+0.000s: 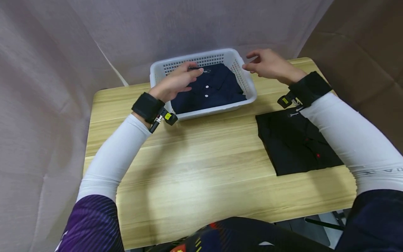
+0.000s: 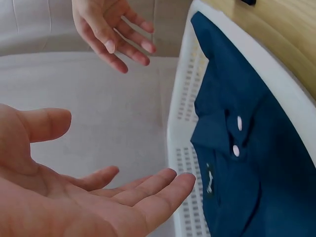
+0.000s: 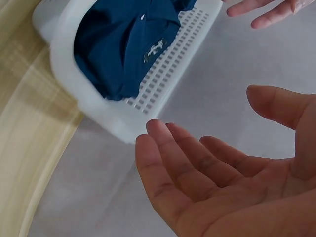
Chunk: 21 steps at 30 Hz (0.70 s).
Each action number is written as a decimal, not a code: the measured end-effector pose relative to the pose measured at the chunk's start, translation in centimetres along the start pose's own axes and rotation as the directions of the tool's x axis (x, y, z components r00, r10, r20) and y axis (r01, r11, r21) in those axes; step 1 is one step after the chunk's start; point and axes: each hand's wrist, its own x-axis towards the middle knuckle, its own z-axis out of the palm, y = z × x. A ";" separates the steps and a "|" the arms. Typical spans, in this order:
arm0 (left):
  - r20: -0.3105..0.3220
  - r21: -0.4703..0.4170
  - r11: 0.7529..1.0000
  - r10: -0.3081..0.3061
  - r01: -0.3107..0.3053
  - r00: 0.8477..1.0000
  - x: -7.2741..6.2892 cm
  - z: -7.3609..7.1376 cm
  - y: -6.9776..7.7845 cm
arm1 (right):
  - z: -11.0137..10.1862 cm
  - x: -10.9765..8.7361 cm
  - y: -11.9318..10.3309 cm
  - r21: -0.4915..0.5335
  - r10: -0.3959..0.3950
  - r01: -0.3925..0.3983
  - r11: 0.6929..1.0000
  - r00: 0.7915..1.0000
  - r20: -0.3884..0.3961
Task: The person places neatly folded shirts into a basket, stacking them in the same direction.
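Note:
A folded navy shirt [image 1: 217, 87] with white buttons lies inside a white plastic basket [image 1: 207, 112] at the back of the table. Over the basket's left part hovers my left hand [image 1: 177, 81], its fingers loosely extended and holding nothing. My right hand [image 1: 267, 64] is beside the basket's right rim, fingers relaxed and nothing between them. In the left wrist view the shirt's collar [image 2: 212, 131] and two buttons show clearly. The right wrist view shows the fingertips [image 3: 148, 143] close by the basket's corner.
A folded black shirt [image 1: 292, 147] lies on the right of the wooden table [image 1: 195, 168], partly under my right forearm in the head view. Grey cloth [image 1: 126, 35] hangs behind and to the left, and a brown surface [image 1: 362, 52] stands at the right.

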 end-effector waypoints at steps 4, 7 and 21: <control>0.030 0.009 1.000 0.022 -0.023 0.999 0.1 0.7 0.4 | -0.4 -0.5 0.7 0.004 0.005 -0.005 1.000 1.000 -0.010; 0.046 0.015 0.999 0.031 -0.031 0.998 0.2 1.2 0.6 | -0.7 -1.0 1.3 0.016 0.011 -0.011 1.000 1.000 -0.007; 0.123 0.025 0.996 0.080 -0.083 0.989 0.9 3.9 1.7 | -2.4 -3.3 4.8 0.026 0.070 -0.069 0.997 0.997 -0.029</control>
